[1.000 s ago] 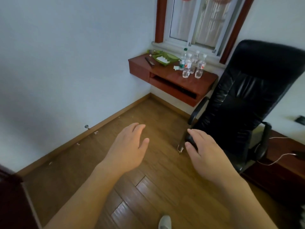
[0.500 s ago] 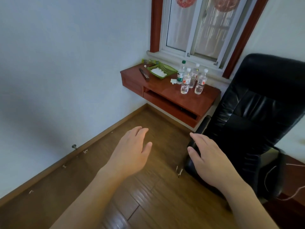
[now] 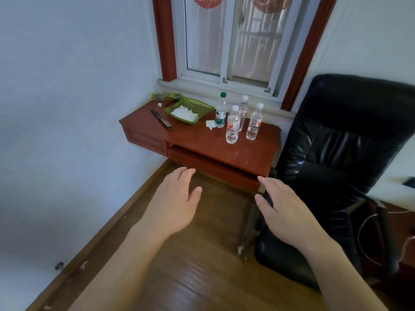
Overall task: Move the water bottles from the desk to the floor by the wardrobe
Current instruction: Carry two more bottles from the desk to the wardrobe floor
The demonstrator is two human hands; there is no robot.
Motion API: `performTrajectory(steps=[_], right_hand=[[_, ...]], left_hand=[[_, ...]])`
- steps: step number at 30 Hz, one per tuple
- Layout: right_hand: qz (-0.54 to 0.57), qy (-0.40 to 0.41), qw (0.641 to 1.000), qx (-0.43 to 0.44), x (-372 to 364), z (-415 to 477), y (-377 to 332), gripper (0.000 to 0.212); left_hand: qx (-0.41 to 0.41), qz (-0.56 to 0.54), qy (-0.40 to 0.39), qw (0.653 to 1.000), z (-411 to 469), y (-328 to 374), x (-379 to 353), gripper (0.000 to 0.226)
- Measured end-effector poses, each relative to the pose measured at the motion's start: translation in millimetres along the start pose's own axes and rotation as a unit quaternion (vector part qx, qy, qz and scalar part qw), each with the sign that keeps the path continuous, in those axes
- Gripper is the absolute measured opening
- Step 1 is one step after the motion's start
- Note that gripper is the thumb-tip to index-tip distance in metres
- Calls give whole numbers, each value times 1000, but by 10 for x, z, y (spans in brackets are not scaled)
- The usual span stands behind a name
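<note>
Both hands out front, palms down over the wooden floor (image 3: 202, 277) and short of the desk: the left hand (image 3: 177, 203) spread flat and empty, the right hand (image 3: 285, 212) just as loose, fingers slack, nothing in it. Up on the red tabletop (image 3: 202, 140) four water bottles stand upright in a tight cluster under the window (image 3: 229, 41): a green-capped bottle (image 3: 220, 111) at the left, then three white-capped ones, the front bottle (image 3: 232, 125), the back bottle (image 3: 243, 112) and the right bottle (image 3: 254, 122). Left of them sits a green dish (image 3: 190, 107) with something white heaped in it, a dark bar-shaped thing (image 3: 161, 118) lying beside that (what it is I cannot tell), and a small scrap of paper (image 3: 210, 125) just by the green-capped bottle. Crowding the right side, a big black office chair (image 3: 341, 153) stands hard against the desk's right end, its armrest below the right hand. A plain wall (image 3: 67, 97) closes off the left
</note>
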State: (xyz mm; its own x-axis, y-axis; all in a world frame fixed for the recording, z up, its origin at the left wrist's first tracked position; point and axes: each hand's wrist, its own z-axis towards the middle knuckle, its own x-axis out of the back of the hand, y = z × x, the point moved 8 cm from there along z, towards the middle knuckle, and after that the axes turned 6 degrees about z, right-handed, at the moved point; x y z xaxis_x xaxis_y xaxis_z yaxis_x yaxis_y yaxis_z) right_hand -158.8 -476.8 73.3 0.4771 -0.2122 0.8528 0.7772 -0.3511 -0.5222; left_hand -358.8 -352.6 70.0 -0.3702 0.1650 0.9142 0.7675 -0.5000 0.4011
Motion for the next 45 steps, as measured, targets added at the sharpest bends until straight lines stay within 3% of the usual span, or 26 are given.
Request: performTrajectory(steps=[6,24,34,45], right_hand=[[11,11,999,-36,5,785,150,57],[15,22,999,-32,278,3394,765,55],[17,73,992,-103,240,4218,1044,54],[-4,18,992,-123,304,5449,1631,59]], left_hand=[[-40,3,-11,999,931,-9,-76,56],[-84,-12,-34,996,3683,285,-615,57],[-184,-28,-61,981,4902,507,-887,51],[-157,-31,-122,980,5901,665,-1304,60]])
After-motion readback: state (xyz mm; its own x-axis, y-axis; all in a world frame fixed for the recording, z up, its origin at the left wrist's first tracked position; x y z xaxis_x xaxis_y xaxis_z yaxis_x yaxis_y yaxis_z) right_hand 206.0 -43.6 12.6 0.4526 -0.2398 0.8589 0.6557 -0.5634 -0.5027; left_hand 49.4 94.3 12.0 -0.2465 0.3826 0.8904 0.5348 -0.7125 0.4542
